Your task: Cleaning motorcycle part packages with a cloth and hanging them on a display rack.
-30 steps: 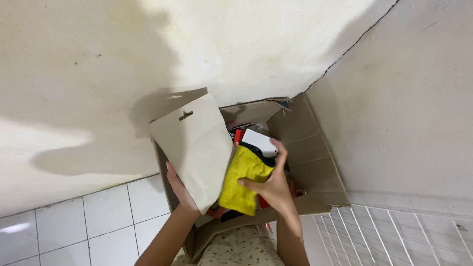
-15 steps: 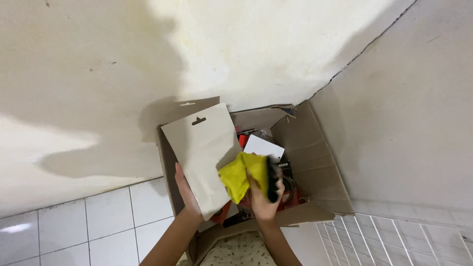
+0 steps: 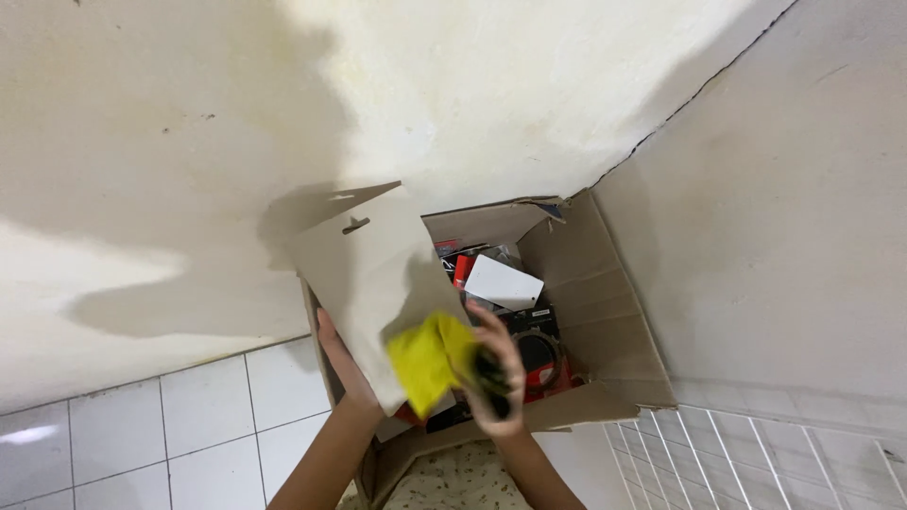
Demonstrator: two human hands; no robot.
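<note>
Looking down from the head camera into an open cardboard box (image 3: 605,312) that is sitting in the corner where two pale plastered walls (image 3: 189,123) are meeting, with white floor tiles (image 3: 142,434) showing at the near left. The left hand (image 3: 342,364) is reaching up along the box's left side and pressing flat against the back of a tall beige paper pouch (image 3: 373,274) with a hang slot near its top; the fingers are spread along the pouch rather than curled, propping it upright and tilted against the box's left wall. The right hand (image 3: 496,364), blurred, is closing around a bright yellow cloth (image 3: 425,359), gripping it bunched at the near edge of the box, right in front of the pouch's lower corner and touching it. Something dark is also sitting in that right hand, too blurred to name. Deeper in the box, to the right of the pouch, a small white card (image 3: 501,281) is lying on top of red and black packages (image 3: 534,345)
</note>
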